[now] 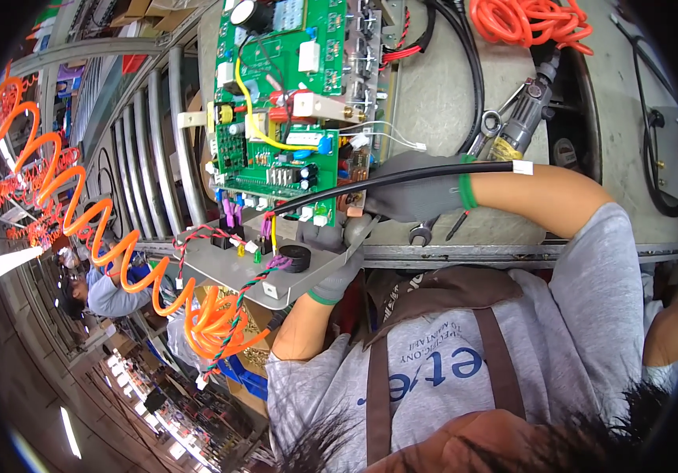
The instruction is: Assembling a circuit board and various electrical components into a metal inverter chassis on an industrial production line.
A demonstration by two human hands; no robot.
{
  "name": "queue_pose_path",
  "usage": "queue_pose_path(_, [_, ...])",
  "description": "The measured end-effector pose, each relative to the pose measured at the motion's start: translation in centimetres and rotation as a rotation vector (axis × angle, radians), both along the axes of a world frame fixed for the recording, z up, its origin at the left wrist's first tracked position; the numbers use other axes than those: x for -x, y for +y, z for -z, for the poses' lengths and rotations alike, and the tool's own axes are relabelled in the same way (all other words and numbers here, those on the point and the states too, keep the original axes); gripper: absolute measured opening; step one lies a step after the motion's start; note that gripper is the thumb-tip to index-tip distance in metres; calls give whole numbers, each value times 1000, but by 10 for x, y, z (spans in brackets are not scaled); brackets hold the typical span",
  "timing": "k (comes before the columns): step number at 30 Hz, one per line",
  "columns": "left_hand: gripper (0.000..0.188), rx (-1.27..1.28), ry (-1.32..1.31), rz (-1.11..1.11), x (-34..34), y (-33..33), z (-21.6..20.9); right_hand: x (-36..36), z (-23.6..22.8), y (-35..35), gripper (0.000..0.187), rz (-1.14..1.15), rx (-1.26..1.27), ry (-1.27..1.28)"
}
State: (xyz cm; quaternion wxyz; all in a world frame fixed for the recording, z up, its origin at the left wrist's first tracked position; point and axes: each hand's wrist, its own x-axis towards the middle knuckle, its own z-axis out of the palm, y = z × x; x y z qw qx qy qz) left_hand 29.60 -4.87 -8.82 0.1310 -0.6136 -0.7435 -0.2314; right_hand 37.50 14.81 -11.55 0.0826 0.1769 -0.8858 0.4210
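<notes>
My left hand [337, 282], in a grey glove with a green cuff, is closed around the edge of a grey metal panel [307, 277]. The panel carries switches, small coloured lights and a round black part [295, 258], with twisted wires attached. My right hand [414, 191], gloved alike, reaches in beside the panel's corner; its fingers are bent together there, and what they hold is hidden. Across that hand runs a black cable [425, 171] with a white-tagged end. Directly beyond both hands stands a green circuit board [319, 87] with a yellow wire and metal heat sinks.
On the workbench [433, 94] at right lie an air tool [526, 114] with a coiled orange hose [524, 22], a ring spanner [487, 130] and black cables. Another orange coiled hose [106, 236] hangs at left, near a roller conveyor [153, 150]. A person [114, 292] works further off.
</notes>
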Motion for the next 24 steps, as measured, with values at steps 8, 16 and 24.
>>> queue_pose_path(8, [23, 31, -164, -77, -6, 8, -11, 20, -8, 3, 46, -178, -185, -304])
queue_pose_path(16, [17, 48, -230, -138, -8, 7, -12, 3, -14, 5, 36, -87, 76, -304])
queue_pose_path(24, [21, -51, -7, 41, -3, -2, -1, 17, 11, -15, 26, 73, -20, 28])
